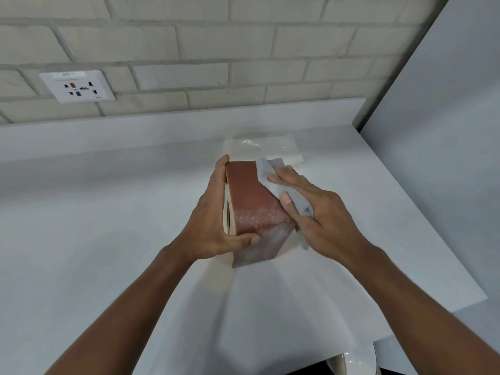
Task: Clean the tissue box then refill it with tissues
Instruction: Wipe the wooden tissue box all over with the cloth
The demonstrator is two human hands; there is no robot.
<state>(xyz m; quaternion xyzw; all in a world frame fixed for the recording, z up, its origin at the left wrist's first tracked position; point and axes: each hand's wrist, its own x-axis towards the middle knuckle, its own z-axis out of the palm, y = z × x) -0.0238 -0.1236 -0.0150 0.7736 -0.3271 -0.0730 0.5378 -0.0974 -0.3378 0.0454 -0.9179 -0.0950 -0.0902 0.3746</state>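
Hands (273, 209) on tissue box (254, 209), grey cloth (273, 171) against it

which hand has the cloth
The right hand: it presses the grey cloth against the box. The left hand only grips the box, no cloth.

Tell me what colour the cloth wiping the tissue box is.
Light grey cloth, pressed by the right hand on the reddish-brown tissue box; head view.

Reddish-brown tissue box (249, 196) with pale speckles, grey cloth (273, 182), white bench (108, 212), cream brick wall (216, 50).
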